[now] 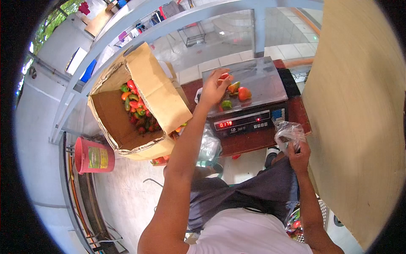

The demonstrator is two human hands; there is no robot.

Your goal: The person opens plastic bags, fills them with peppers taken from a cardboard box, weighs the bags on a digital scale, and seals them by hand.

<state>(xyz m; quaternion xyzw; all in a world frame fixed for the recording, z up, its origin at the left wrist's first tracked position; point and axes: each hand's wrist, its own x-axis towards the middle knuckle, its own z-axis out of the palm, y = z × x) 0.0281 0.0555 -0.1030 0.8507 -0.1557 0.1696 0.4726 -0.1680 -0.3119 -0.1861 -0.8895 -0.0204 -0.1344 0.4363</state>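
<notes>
My left hand (215, 88) is over the steel pan of a digital scale (264, 72), its fingers curled round a red pepper (224, 76) that they partly hide. Beside it on the pan lie an orange-red pepper (244, 93), a yellow-green pepper (234, 87) and a green pepper (226, 104). Red digits on the scale's display (226, 124) read 0.179. Lower right, my right hand (299, 157) is closed on a clear plastic bag (290, 132), gathered up near the scale's front corner.
An open cardboard box (158, 91) with many red and green peppers stands left of the scale. The scale rests on a dark red table (249, 143). A pink bucket (96, 155) sits at left. A wooden panel (355, 118) rises at right; a basket (323, 210) is below.
</notes>
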